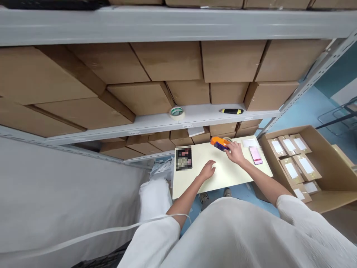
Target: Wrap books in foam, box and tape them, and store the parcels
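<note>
Head view: leftmost on our surface (pixel 220 174) lies a dark, pixelated item (pixel 184 158); next, our left hand (pixel 207 171), fingers released and curled. Near the far edge is a bright orange tool (pixel 218 142) with a dark purple side, grasped in the fingers of our right hand (pixel 235 152); rightmost, a phone (pixel 256 155).

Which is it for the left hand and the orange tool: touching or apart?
Apart. The head view shows tabletop between the left hand and the orange tool, which the right hand holds.
</note>
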Tool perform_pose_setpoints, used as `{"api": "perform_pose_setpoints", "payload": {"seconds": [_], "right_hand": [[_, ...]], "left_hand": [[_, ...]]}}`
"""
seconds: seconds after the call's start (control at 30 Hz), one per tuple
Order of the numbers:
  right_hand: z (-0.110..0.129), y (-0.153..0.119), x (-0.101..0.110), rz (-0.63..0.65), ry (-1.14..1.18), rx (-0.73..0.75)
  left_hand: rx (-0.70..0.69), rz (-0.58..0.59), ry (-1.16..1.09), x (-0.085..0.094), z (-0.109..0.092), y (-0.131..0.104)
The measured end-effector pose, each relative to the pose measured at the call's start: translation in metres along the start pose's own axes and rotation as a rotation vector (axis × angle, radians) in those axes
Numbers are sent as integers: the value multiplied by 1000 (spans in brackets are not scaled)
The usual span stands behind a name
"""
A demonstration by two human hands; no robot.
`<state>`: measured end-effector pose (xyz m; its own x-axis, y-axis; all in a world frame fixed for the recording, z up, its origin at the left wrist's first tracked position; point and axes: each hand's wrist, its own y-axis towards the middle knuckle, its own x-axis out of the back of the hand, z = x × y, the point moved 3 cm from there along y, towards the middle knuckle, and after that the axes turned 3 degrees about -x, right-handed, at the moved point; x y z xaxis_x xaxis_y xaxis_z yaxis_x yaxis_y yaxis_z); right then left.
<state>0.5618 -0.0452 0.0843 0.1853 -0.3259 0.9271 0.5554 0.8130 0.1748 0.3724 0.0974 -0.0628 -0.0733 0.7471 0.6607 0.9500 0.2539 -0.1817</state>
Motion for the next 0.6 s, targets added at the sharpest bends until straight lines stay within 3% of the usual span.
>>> {"api": "perform_pose_setpoints", "payload": {"seconds": [0.23, 0.43, 0.6], "right_hand": [[-76, -66, -59, 126, 3, -329], [-124, -94, -80, 169, -39, -488], [-148, -110, -93, 154, -48, -555]], "left_hand": [[25, 95, 7, -38, -14, 4], [32, 149, -22, -59, -21, -1], [66, 196, -20, -71, -24, -3]]}}
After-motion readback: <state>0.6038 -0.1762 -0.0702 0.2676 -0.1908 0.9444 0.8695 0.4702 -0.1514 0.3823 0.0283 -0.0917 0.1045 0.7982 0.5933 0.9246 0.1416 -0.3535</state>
